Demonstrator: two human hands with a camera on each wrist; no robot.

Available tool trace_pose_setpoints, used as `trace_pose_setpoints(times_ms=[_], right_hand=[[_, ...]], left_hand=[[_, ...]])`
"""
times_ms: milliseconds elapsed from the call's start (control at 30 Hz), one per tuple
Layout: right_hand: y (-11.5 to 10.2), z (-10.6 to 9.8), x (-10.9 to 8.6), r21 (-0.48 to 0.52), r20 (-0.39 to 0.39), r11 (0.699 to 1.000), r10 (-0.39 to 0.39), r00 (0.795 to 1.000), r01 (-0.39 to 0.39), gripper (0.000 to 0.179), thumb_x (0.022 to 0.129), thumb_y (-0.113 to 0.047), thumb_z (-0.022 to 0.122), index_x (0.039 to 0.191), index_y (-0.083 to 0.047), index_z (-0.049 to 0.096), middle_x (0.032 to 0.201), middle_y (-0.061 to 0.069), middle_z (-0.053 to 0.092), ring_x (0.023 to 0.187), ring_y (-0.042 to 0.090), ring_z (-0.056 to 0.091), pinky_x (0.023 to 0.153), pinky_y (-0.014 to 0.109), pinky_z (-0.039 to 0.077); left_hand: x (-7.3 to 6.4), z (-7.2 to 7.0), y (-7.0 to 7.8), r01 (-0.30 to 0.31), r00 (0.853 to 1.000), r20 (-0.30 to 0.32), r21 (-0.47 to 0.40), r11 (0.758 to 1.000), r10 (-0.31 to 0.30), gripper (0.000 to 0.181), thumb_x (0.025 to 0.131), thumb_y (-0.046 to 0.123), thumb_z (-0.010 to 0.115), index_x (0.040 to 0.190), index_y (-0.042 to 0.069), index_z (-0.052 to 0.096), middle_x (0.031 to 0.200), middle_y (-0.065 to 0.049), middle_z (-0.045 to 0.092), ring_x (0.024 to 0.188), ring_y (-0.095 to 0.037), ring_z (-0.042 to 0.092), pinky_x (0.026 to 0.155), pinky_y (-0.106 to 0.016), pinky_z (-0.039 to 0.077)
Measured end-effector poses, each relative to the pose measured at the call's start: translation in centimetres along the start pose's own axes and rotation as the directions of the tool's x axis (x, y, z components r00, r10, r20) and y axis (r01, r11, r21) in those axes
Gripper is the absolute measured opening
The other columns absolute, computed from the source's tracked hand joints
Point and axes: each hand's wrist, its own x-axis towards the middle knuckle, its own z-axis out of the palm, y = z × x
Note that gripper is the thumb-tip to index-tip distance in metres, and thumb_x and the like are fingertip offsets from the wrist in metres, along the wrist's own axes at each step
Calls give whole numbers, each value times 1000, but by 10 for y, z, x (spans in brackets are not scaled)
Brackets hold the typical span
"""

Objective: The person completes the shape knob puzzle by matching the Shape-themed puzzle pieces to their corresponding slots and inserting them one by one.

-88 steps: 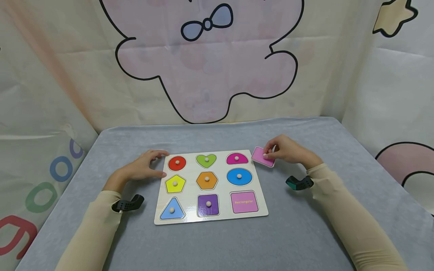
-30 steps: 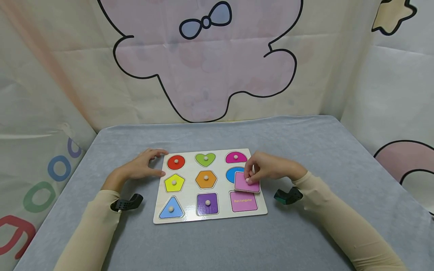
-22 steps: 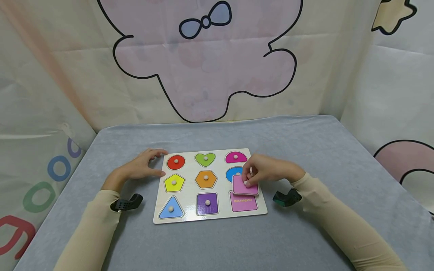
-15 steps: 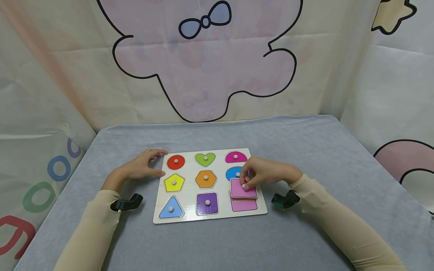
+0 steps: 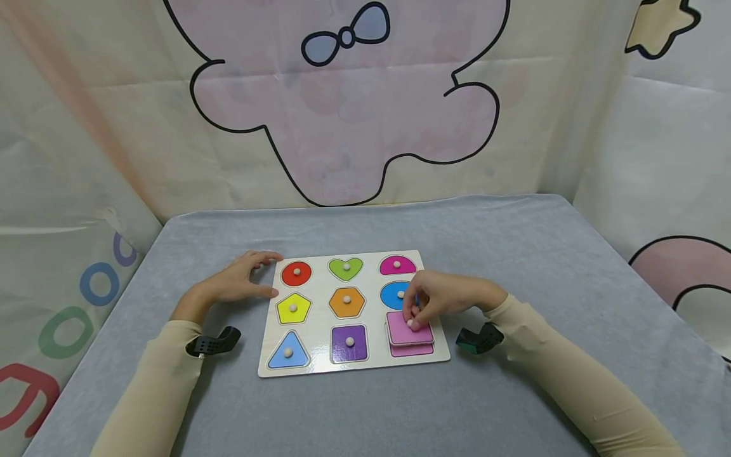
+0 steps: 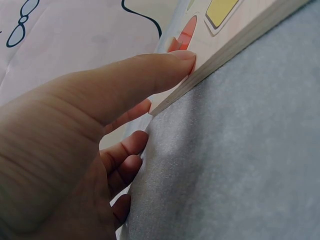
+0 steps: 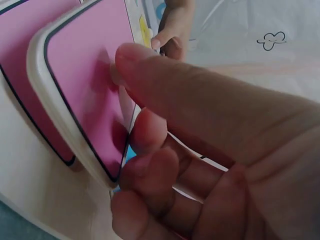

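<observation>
My right hand (image 5: pixel 448 292) pinches the small round knob of a pink rectangular puzzle piece (image 5: pixel 401 335). The piece is held close over the matching pink recess (image 5: pixel 412 351), covering most of it; a strip shows along the near side. In the right wrist view, a gap separates the piece (image 7: pixel 80 57) from the recess behind it. Against the left edge of the white puzzle board (image 5: pixel 320 317) rests my left hand (image 5: pixel 242 279), thumb and index finger spread apart. The left wrist view shows that thumb (image 6: pixel 165 70) on the board's edge, other fingers off it.
Other knobbed pieces sit in the board, among them a red circle (image 5: pixel 291 278), a purple square (image 5: pixel 342 352) and a blue oval (image 5: pixel 391 292) partly behind my right fingers. A grey cloth (image 5: pixel 354 412) covers the table. Printed curtains hang behind and at both sides.
My right hand has carried the pink rectangle from beside the board's far right corner, over the blue oval, toward me to the pink recess. My left hand has stayed at the board's edge.
</observation>
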Motion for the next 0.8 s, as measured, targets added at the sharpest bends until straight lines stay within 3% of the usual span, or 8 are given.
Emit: trace_pose_setpoints(times_ms=[500, 800], right_hand=[[4, 4, 2, 33, 42, 999, -21, 999, 20, 7, 82, -10, 83, 83, -9, 76, 63, -7, 59, 59, 3, 51, 55, 14, 40], [5, 4, 2, 45, 54, 998, -43, 998, 41, 8, 83, -9, 82, 83, -5, 76, 63, 1, 60, 59, 3, 51, 55, 14, 40]], left_hand=[[0, 0, -1, -1, 1000, -6, -10, 1000, 1, 76, 82, 38, 79, 148, 19, 46, 146, -21, 42, 137, -44, 38, 111, -69, 35], [-1, 0, 0, -1, 1000, 2, -5, 1000, 1, 77, 83, 39, 79, 149, 19, 45, 148, -22, 42, 137, -44, 37, 112, -70, 34]])
